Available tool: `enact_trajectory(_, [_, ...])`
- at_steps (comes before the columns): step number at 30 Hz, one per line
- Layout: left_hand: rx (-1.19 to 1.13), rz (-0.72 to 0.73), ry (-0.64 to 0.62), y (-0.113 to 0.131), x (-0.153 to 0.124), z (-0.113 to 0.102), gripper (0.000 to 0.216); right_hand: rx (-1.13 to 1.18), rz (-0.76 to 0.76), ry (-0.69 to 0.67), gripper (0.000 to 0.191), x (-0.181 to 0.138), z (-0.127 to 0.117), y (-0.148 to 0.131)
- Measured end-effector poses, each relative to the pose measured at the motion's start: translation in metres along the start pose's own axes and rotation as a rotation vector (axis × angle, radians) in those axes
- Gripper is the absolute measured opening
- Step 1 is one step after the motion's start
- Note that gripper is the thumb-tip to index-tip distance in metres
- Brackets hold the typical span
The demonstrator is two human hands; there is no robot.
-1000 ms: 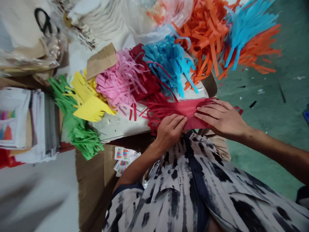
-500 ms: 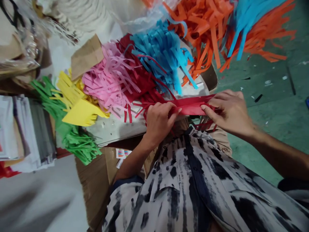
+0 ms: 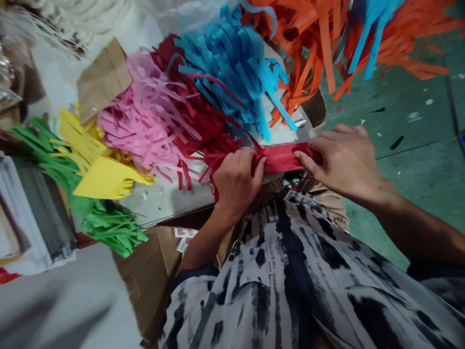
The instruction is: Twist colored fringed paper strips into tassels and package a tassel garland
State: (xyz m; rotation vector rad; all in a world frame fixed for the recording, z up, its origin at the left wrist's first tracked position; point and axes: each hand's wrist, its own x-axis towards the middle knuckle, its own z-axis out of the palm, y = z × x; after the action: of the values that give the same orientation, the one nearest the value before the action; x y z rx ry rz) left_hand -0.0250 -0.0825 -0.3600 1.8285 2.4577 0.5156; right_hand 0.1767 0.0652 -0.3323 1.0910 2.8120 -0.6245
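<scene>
Between my hands a strip of red paper (image 3: 281, 159) is stretched flat at the table's near edge. My left hand (image 3: 238, 179) pinches its left end, thumb on top. The right end is gripped by my right hand (image 3: 341, 160), with the thumb pressing the near face and the fingers curled over the far edge. Behind my left hand lies a heap of dark red paper fringe (image 3: 209, 131). Beyond it is a bundle of blue fringe (image 3: 228, 68), and to its left a pile of pink fringe (image 3: 145, 116).
Yellow fringed paper (image 3: 105, 177) and green fringe (image 3: 109, 225) lie at the left of the table (image 3: 170, 201). Orange fringe (image 3: 308, 48) hangs at the far right. A brown paper piece (image 3: 103, 80), stacked papers (image 3: 39, 208) and a cardboard box (image 3: 145, 281) are at the left.
The red strip now looks flatter, its upper folded edge no longer standing apart. Both hands keep hold, my right hand slightly closer to my left. The view has shifted a little.
</scene>
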Motion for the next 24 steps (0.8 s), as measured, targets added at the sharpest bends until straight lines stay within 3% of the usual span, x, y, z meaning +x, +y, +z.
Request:
enact_trajectory(6, [-0.12,-0.002,0.033,0.001,-0.005,0.0,0.045,-0.078,-0.066,0.022,0.05,0.004,0.001,0.006])
enact_trajectory(9, [-0.116,-0.006,0.077,0.004,-0.011,-0.004,0.042,-0.129,-0.091,0.025,0.048,0.006,0.001,0.007])
enact_trajectory(11, [-0.115,0.102,0.069,0.007,-0.014,-0.006,0.041,-0.126,-0.091,0.001,0.045,0.007,0.001,0.007])
enact_trajectory(14, [-0.144,0.393,0.012,0.011,-0.018,-0.003,0.041,-0.103,-0.088,0.003,0.044,0.009,0.001,0.008])
enact_trajectory(16, [-0.15,0.468,-0.042,0.013,-0.02,0.002,0.04,-0.106,-0.095,0.017,0.044,0.01,0.001,0.008])
enact_trajectory(20, [-0.181,0.404,-0.156,0.013,-0.024,0.012,0.052,-0.128,-0.062,-0.025,0.043,0.013,-0.002,0.004])
enact_trajectory(24, [-0.17,0.409,-0.152,0.012,-0.027,0.013,0.055,-0.139,0.021,-0.023,0.044,0.011,-0.006,0.001])
